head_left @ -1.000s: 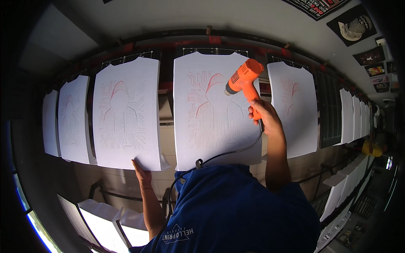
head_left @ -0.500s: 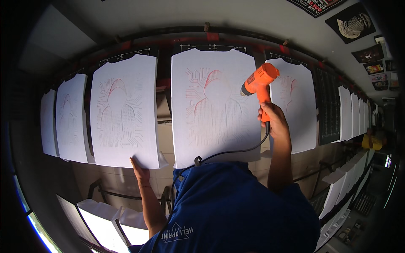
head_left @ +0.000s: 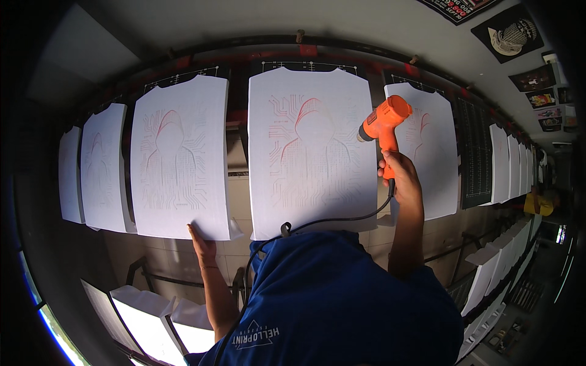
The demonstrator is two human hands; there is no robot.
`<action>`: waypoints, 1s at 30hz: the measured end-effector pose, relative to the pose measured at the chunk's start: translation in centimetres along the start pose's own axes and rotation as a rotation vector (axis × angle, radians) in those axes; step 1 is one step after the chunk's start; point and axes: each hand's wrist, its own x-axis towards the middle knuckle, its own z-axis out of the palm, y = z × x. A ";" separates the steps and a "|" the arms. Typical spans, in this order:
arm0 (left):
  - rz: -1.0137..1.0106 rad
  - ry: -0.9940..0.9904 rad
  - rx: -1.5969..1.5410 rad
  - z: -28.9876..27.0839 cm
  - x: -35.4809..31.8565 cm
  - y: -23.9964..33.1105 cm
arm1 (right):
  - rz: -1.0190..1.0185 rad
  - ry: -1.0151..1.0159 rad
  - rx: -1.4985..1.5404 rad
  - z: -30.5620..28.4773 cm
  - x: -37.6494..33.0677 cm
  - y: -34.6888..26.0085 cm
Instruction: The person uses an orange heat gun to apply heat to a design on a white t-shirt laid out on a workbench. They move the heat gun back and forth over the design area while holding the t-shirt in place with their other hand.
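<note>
My right hand (head_left: 405, 178) is wrapped round the handle of an orange heat gun (head_left: 387, 122). Its dark nozzle tip points left and down, over the right edge of the middle white T-shirt (head_left: 311, 215). That shirt lies flat and bears a faint red and grey print of a hooded figure amid circuit lines. At the bottom hem of the white T-shirt to its left (head_left: 178, 221), my left hand (head_left: 205, 249) has its visible fingers stretched out, a fingertip at the cloth. The other fingers are partly hidden.
The heat gun's black cord (head_left: 342, 218) runs across my blue shirt (head_left: 342, 293). More white T-shirts (head_left: 101, 207) line the row on black boards, including an uncovered board (head_left: 476, 155). A dark rail (head_left: 244, 44) passes behind them. Behind me stand other shirt-covered boards (head_left: 146, 323).
My right hand has carried the heat gun slightly right and down, away from the middle shirt's print. My left hand stays by the left shirt's hem.
</note>
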 end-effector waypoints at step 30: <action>0.103 0.032 -0.243 -1.0 -1.2 -5.4 | 0.023 -0.357 -0.030 6.2 -2.6 1.9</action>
